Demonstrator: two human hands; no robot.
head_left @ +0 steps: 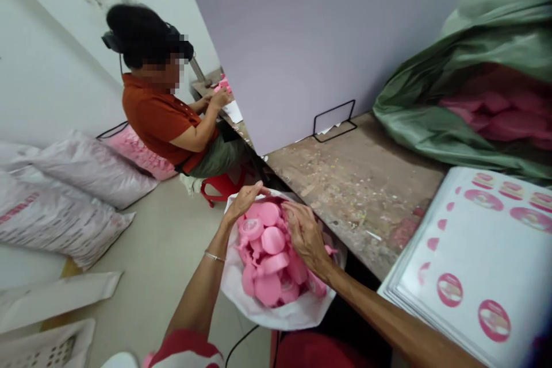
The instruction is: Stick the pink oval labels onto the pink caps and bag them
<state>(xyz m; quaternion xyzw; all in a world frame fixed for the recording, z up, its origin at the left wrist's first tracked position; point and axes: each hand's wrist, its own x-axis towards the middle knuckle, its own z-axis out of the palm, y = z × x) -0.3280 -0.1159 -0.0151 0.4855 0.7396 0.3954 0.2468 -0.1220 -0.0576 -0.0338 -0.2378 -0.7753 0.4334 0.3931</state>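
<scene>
My left hand [244, 201], with a thin silver bracelet on the wrist, is at the near-left rim of a white plastic sack [280, 313]. The sack is heaped with moulded pink plastic parts [269, 261], round caps with sprue stubs among them. My right hand [306, 236] is curled over the right side of the heap, its fingers among the parts. Neither hand clearly shows a separate piece in its grasp. The fingers hide part of the pile.
A stack of printed sheets with round pink labels [470, 264] lies at right, beside a worn wooden bench [353, 195] strewn with debris. A green sack of pink items [431, 109] sits beyond. A seated co-worker [159, 121] works behind a lilac partition [302, 40]. White sacks [73, 213] lie on the floor.
</scene>
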